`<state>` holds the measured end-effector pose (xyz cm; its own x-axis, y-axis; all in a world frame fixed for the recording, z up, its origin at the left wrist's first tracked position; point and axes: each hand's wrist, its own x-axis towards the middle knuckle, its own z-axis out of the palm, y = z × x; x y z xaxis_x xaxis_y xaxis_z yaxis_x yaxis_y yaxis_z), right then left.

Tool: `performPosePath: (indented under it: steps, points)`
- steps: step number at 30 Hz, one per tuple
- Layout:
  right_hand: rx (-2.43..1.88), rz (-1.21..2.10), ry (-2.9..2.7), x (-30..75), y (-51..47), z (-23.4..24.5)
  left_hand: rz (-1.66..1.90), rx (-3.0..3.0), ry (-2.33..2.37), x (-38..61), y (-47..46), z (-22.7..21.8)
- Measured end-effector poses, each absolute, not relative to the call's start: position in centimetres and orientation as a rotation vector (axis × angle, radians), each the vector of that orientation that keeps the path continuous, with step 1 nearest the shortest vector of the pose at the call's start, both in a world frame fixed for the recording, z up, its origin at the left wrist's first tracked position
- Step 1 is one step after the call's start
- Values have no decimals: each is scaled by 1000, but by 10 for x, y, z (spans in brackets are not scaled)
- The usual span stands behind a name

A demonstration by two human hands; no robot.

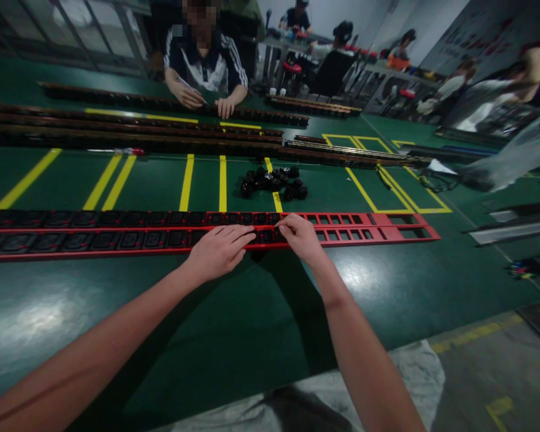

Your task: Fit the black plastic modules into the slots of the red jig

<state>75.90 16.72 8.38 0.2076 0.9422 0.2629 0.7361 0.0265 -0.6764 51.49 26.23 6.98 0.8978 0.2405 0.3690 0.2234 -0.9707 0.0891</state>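
Note:
A long red metal strip lies across the green table in two parallel rows of openings. Black power sockets fill its left and middle part, while the openings at the right end are bare. My left hand rests over the near row, its fingers stretched out to the right across the sockets. Just right of it, my right hand is closed, with thumb and fingertips pinched at a small black socket in the strip; the fingers partly hide it. A pile of loose black sockets lies behind the strip.
Long dark rails lie across the table farther back, with a red-handled screwdriver before them. Yellow tape lines mark the table. A person sits opposite, hands at a rail. A plastic bag lies at right.

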Motion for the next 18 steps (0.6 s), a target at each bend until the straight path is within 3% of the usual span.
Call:
performPosePath:
  steps: [18]
  points:
    - [-1825, 122, -1663, 753, 164, 71, 618, 3020, 367, 515, 262, 69]
